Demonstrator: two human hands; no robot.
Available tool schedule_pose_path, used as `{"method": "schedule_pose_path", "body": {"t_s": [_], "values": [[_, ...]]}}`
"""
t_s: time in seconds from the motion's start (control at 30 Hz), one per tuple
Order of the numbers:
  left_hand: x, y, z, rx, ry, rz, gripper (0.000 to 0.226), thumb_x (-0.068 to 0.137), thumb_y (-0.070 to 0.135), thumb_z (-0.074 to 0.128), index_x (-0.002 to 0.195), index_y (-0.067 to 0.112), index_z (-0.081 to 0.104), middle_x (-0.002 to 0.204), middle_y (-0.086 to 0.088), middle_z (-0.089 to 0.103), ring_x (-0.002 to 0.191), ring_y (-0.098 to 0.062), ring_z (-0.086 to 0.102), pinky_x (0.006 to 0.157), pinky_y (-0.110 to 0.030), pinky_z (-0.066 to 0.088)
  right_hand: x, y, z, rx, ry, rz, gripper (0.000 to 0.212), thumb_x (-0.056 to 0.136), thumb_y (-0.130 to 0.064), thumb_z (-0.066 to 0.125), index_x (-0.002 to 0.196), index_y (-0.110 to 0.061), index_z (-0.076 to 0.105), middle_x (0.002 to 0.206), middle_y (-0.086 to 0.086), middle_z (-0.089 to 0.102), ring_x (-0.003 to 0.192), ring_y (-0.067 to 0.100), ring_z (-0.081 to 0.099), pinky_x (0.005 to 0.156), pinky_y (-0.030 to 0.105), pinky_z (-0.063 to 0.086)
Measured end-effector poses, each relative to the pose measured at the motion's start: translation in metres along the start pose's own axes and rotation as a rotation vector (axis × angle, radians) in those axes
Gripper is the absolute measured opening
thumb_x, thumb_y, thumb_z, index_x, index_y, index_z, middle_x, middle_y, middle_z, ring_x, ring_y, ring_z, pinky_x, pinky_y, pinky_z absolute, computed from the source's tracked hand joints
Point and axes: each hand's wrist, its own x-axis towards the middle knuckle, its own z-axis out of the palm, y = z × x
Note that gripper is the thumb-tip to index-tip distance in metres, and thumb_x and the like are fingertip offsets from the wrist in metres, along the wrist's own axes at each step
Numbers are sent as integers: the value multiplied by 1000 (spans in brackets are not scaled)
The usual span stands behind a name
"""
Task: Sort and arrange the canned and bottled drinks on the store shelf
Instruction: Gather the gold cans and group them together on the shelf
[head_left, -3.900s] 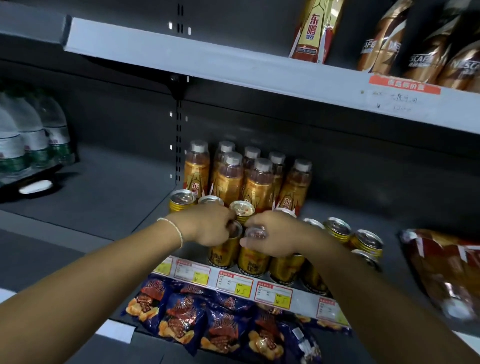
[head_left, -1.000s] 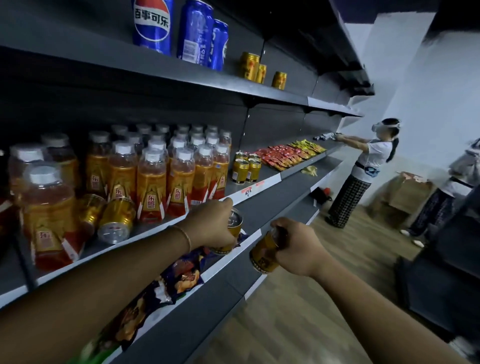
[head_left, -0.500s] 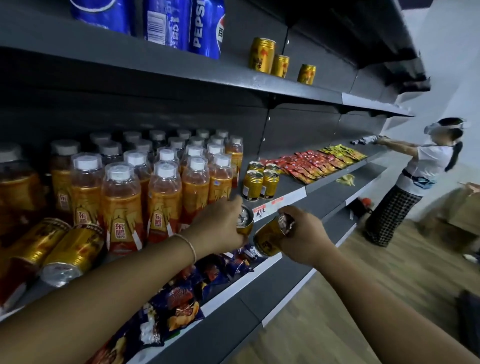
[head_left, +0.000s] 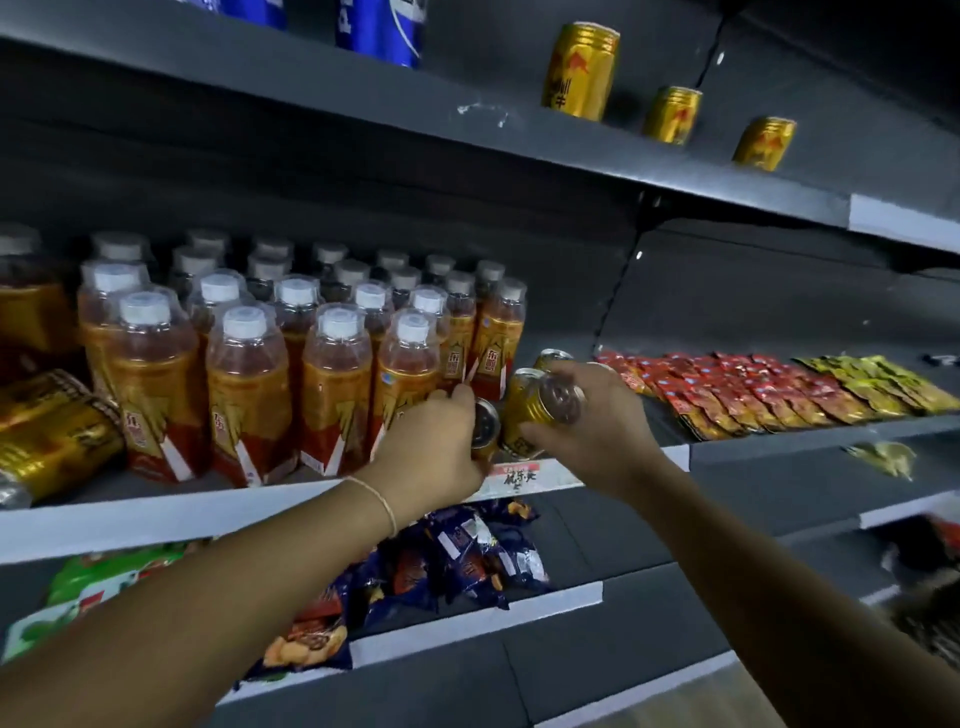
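Left hand (head_left: 431, 454) grips left can (head_left: 486, 427); right hand (head_left: 602, 436) grips tilted can (head_left: 525, 410).

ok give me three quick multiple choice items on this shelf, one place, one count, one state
1. The red packets lie: A) right of the bottles, same level; B) one shelf lower; C) on the floor.
2. Gold cans standing on the top shelf: A) one; B) three; C) five.
3. The can in the right hand is: A) upright on the shelf; B) crushed; C) tilted, gripped.
Answers: 1 A, they lie beside the bottles; 2 B, three stand spaced apart; 3 C, fingers curl round it, leaning.
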Motion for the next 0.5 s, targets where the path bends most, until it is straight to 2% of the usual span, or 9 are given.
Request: {"method": "schedule_pose_path", "body": {"t_s": [0.07,0.2,0.33,0.43,0.5], "values": [[4,6,6,15,24,-77,55,78,35,73,117,11,42,107,-12,56,92,-32,63,74,-39,56,14,5,3,56,26,-46,68,69,-33,88,131,-22,60,126,-2,62,116,15,56,95,25,42],[15,15,15,31,65,-171,59,81,36,73,121,8,39,112,-13,53,93,-34,63,66,-33,46,49,13,11,98,-31,-132,72,70,-29,88,135,-24,57,129,-4,62,120,14,57,104,29,45],[24,16,22,29,69,-156,53,81,38,72,116,9,44,111,-12,52,91,-31,65,62,-29,42,74,17,19,128,-118,-145,77,70,-32,89,138,-32,52,135,-10,58,124,10,53,107,30,44],[33,13,26,19,63,-145,53,81,37,73,116,8,46,111,-11,51,91,-30,65,61,-27,42,91,19,26,156,-155,-137,77,69,-32,90,137,-31,54,135,-10,58,124,11,53,107,31,45],[40,11,28,16,50,-149,56,80,38,73,117,6,46,111,-12,51,91,-30,65,61,-27,42,104,21,32,149,-184,-133,76,69,-34,90,137,-30,55,136,-8,58,125,12,53,104,27,43]]}}
